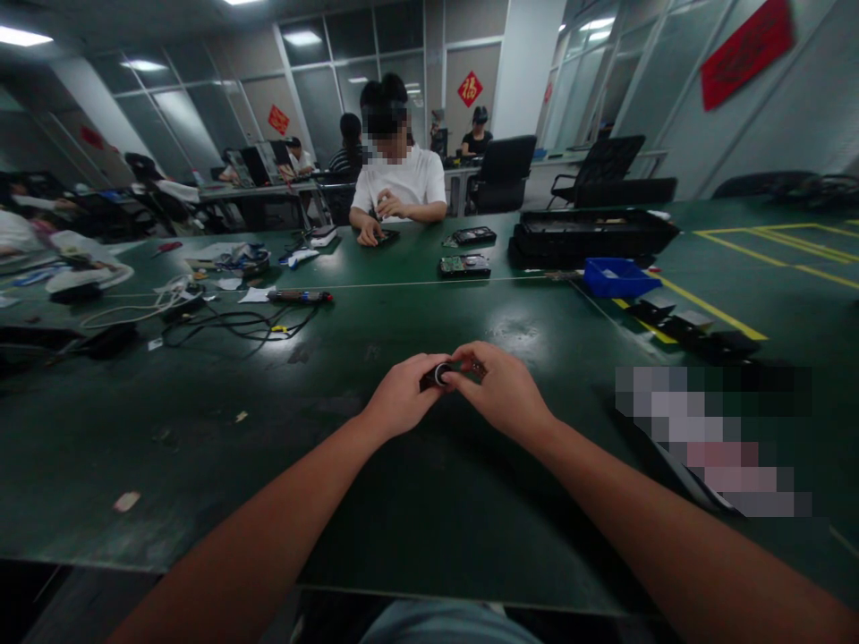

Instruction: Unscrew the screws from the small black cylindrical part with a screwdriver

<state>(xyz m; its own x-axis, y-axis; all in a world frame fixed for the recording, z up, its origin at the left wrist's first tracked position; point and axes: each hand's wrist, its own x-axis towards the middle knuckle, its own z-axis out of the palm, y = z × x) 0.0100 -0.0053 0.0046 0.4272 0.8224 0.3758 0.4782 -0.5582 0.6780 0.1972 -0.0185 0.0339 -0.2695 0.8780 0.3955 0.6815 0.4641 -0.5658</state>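
Observation:
Both hands meet over the green table [376, 501] in front of me. My left hand [403, 394] is closed around a small dark part with a round silvery ring [441, 374] on its face. From the other side my right hand [500, 386] pinches the same part, thumb and forefinger at the ring's edge. Fingers cover most of the part, so its exact kind does not show. Something small and shiny shows behind the right fingers, too small to name.
Cables [248, 326] and a screwdriver-like tool [300, 296] lie left. Ahead are hard drives [464, 266] and a person in a white shirt [403, 183] handling something. A blue bin [618, 277], a long black tray [594, 237] and small dark blocks [691, 322] stand right.

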